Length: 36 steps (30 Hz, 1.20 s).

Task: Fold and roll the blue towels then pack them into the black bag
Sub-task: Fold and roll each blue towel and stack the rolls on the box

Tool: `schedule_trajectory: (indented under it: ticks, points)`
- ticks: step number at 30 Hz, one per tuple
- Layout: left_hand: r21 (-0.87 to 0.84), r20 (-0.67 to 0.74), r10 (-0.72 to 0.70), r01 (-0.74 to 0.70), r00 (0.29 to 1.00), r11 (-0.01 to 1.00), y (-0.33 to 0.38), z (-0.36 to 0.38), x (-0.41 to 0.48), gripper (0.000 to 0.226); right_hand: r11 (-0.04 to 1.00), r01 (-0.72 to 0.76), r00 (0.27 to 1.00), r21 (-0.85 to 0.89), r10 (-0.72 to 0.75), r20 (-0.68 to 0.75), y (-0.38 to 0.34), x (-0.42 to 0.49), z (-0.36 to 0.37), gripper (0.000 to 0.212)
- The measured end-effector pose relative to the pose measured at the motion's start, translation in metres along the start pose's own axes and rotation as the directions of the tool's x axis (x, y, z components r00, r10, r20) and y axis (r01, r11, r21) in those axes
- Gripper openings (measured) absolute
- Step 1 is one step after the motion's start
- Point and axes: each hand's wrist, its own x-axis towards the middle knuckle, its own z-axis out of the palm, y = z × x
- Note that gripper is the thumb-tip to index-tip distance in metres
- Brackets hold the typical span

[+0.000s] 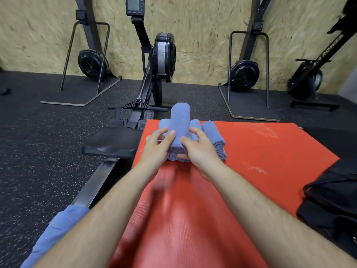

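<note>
Nearest, from the head view, two bare forearms reach out over a red mat (pixel 251 151); at the lower left edge, beside the left arm, lies a piece of blue cloth (pixel 56 231), though I cannot tell whether it is a towel. Further out, the left hand (pixel 157 147) curls round the left side of the top towel roll (pixel 180 118), thumb laid on top; the right hand (pixel 200 149) grips the same roll from the right, fingers bent round its near end. That roll lies lengthwise, pointing away from the person, on a pile of other rolled towels (pixel 213 132) near the far left corner of the mat; the pile's rolls lie side by side and stacked, touching one another. The black bag (pixel 332 206) lies crumpled at the right edge of the mat, well apart from the towels. Left of the mat a rowing machine (pixel 162 55) runs along the speckled floor (pixel 38 151), its seat (pixel 114 142) just beside the mat's edge; behind stands a chipboard wall (pixel 202 26).
</note>
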Motion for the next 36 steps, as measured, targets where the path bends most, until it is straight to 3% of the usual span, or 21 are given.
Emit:
schedule_trajectory:
  ticks: [5,9,13,16,19,22,28,32,36]
  points:
    - [0.061,0.013,0.096,-0.096,0.995,0.993,-0.010,0.000,0.021,0.027,0.986,0.035,0.992,-0.164,-0.054,-0.114,-0.001,0.048,0.012,0.031]
    - [0.157,0.113,0.050,-0.068,0.992,0.985,-0.025,-0.006,0.032,0.028,0.949,0.027,0.986,-0.314,-0.077,-0.146,0.004,0.084,0.014,0.036]
    - [0.231,0.126,0.020,-0.049,0.992,0.972,-0.036,-0.001,0.038,0.036,0.902,0.031,0.991,-0.431,-0.084,-0.106,0.022,0.101,0.021,0.035]
    - [0.288,0.132,-0.005,-0.033,0.991,0.957,-0.041,0.001,0.040,0.044,0.806,0.043,0.989,-0.591,-0.119,-0.090,0.039,0.105,0.031,0.028]
    - [0.330,0.128,0.004,-0.046,0.992,0.943,-0.042,0.000,0.042,0.044,0.661,-0.003,0.991,-0.751,-0.099,-0.092,0.038,0.101,0.030,0.040]
    - [0.369,0.146,0.019,-0.072,0.989,0.927,-0.042,-0.004,0.040,0.044,0.620,0.014,0.995,-0.785,-0.088,-0.052,0.033,0.095,0.022,0.048]
    - [0.474,0.160,0.092,-0.158,0.983,0.866,-0.034,-0.027,0.026,0.044,0.443,0.183,0.933,-0.878,-0.360,0.013,0.022,0.059,0.026,0.041]
    - [0.596,0.177,0.188,-0.257,0.966,0.761,-0.028,-0.059,0.008,0.049,0.300,0.339,0.891,-0.892,-0.407,0.202,0.026,0.029,0.055,0.038]
    - [0.845,0.209,0.236,-0.296,0.949,0.445,-0.030,-0.106,-0.022,0.045,0.203,0.461,0.850,-0.864,-0.380,0.364,0.042,0.003,0.095,0.041]
